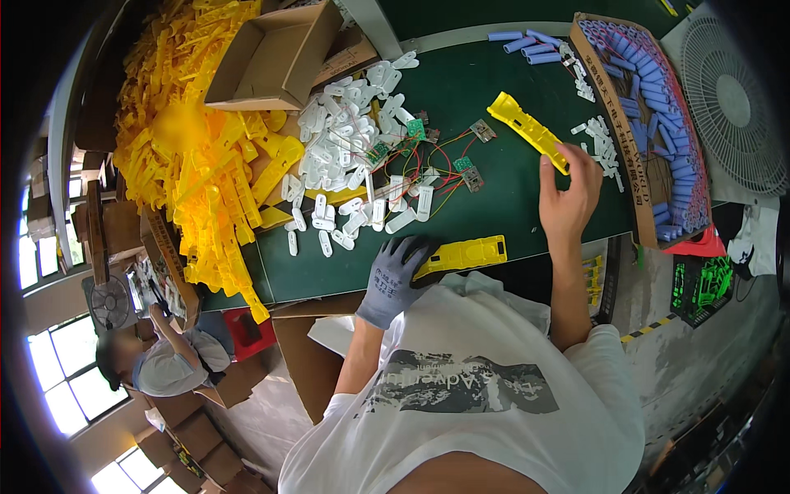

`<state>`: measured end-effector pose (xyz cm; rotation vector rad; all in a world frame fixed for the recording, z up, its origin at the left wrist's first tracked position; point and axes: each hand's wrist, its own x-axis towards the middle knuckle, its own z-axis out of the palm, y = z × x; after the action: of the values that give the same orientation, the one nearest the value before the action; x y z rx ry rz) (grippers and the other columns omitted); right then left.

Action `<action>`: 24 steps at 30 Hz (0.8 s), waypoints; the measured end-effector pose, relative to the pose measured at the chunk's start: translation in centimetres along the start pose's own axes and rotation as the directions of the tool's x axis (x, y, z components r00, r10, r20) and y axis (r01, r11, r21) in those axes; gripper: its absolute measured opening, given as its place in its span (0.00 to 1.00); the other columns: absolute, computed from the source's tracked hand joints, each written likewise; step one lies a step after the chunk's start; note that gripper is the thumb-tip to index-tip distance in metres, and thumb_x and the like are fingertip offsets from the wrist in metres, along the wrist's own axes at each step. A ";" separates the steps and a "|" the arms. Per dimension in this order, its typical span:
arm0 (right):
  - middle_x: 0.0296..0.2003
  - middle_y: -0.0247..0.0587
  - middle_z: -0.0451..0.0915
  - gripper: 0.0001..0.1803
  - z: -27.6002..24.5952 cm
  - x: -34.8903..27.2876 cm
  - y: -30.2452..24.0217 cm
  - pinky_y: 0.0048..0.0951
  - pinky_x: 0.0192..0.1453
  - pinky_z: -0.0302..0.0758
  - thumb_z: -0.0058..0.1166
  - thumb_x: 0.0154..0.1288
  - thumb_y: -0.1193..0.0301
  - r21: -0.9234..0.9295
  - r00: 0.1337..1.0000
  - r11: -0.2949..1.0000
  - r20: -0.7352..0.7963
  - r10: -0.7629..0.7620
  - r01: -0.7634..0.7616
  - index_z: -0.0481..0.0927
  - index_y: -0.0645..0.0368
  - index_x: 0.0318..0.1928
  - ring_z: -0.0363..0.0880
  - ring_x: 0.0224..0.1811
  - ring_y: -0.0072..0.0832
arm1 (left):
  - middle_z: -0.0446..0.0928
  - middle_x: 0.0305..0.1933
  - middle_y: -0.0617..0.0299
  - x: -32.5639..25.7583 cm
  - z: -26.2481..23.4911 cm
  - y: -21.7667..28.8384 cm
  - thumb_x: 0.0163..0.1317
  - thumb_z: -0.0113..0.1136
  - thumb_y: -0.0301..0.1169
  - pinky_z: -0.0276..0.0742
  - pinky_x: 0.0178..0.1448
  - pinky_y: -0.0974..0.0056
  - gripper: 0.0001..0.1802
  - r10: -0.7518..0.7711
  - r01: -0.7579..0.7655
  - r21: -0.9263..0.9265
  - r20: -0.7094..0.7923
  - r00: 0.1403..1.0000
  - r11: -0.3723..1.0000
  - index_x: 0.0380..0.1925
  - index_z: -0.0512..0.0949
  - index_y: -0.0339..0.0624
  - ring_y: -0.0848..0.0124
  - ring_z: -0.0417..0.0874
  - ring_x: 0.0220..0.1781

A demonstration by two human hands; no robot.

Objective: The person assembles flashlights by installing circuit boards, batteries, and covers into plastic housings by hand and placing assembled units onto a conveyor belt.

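Note:
My left hand (390, 281), in a grey glove with dark fingertips, is closed over the left end of a yellow plastic shell (466, 254) at the table's near edge. The shell's ribbed hollow side faces up, and the glove hides its left end. Further right, my bare right hand (573, 191) has thumb and fingers at the near end of a second yellow plastic shell (524, 123), which slants away to the far left. Between and beyond the hands, small green circuit boards (462, 165) with red and yellow wires lie beside a heap of white plastic pieces (350, 123).
A tall pile of yellow plastic shells (189, 148) fills the left, with a cardboard box (267, 58) on it. At right stand a carton (605, 107) of blue cylindrical cells and a fan (732, 103). Another person (177, 358) sits at the left.

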<state>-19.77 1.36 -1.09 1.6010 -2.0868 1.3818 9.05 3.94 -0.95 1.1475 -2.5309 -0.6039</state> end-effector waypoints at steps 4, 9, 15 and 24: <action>0.41 0.40 0.79 0.18 1.8 -1.1 -3.9 0.35 0.45 0.74 0.66 0.54 0.68 0.175 0.890 0.984 0.446 -0.095 0.017 0.79 0.57 0.46 0.77 0.42 0.38 | 0.74 0.52 0.56 -0.8 0.7 0.5 0.44 0.72 0.36 0.72 0.56 0.52 0.30 -0.010 0.010 -0.006 -0.032 0.999 1.000 0.50 0.77 0.47 0.54 0.74 0.53; 0.31 0.38 0.80 0.17 2.7 -0.5 -4.4 0.32 0.37 0.77 0.67 0.52 0.69 0.150 0.821 0.988 0.569 -0.046 -0.048 0.80 0.59 0.43 0.81 0.33 0.34 | 0.73 0.54 0.57 -1.5 0.6 0.3 0.44 0.72 0.35 0.68 0.60 0.50 0.30 -0.090 0.093 0.008 -0.186 0.978 0.996 0.51 0.76 0.48 0.54 0.72 0.56; 0.33 0.38 0.83 0.18 -2.2 2.0 -5.6 0.25 0.41 0.77 0.69 0.51 0.74 0.400 0.882 0.883 0.470 0.031 -0.244 0.82 0.59 0.45 0.82 0.34 0.23 | 0.73 0.54 0.57 -1.5 0.8 -0.8 0.43 0.72 0.34 0.66 0.63 0.49 0.32 -0.122 0.124 -0.009 -0.244 0.962 0.992 0.52 0.76 0.50 0.52 0.70 0.58; 0.38 0.39 0.80 0.18 -4.9 4.8 -4.4 0.18 0.43 0.74 0.60 0.59 0.80 0.593 0.886 0.681 0.425 0.188 -0.429 0.77 0.69 0.51 0.79 0.39 0.19 | 0.74 0.50 0.57 -1.6 1.5 -0.8 0.43 0.72 0.36 0.67 0.59 0.50 0.30 -0.078 0.084 0.010 -0.284 0.956 0.996 0.51 0.76 0.49 0.54 0.72 0.54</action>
<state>-19.93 1.82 7.07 1.8791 -2.2673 2.3673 9.96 5.06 -2.82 1.2529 -2.2620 -0.3987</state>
